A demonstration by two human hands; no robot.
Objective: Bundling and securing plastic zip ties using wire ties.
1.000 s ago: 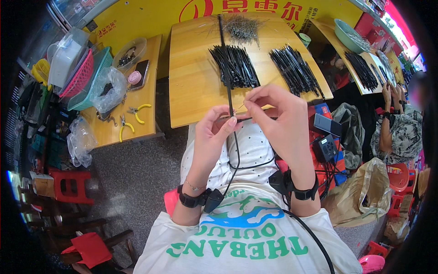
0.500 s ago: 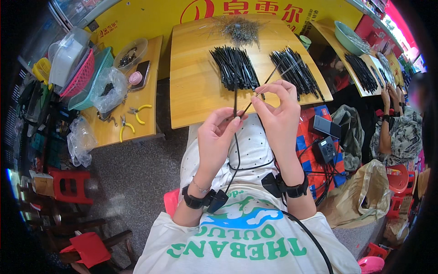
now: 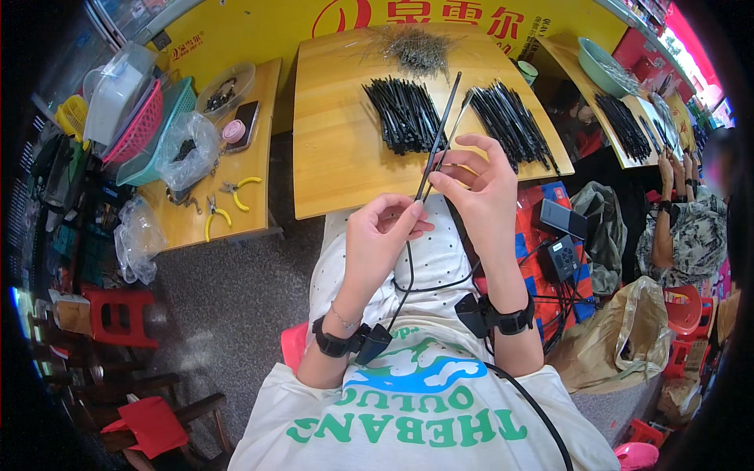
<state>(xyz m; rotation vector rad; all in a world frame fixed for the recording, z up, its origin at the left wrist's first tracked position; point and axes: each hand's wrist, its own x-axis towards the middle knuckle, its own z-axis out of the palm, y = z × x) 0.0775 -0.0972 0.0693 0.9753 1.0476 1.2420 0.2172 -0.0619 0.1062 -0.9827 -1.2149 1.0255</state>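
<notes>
My left hand [image 3: 385, 231] pinches the lower end of a long, thin black strip [image 3: 447, 110], which slants up and to the right over the table. My right hand [image 3: 479, 184] is just beside it, thumb and forefinger closed on a thinner strip or wire [image 3: 457, 125] with a silvery sheen. The two pieces run close together and appear to cross near my right fingertips; whether they are joined I cannot tell. Behind them on the wooden table [image 3: 338, 149] lie a left bundle of black strips [image 3: 404, 118] and a right bundle of black strips [image 3: 514, 125].
A tangled heap of thin metal wires [image 3: 420, 51] sits at the table's far edge. On the left side table are yellow-handled pliers [image 3: 217, 218], a phone [image 3: 245, 125] and stacked baskets [image 3: 133, 125]. Another person's hand [image 3: 667, 169] works at the right table.
The black strip has swung from upright to a rightward slant, and the thinner piece has turned steeper, nearly alongside it. My hands have stayed almost in place.
</notes>
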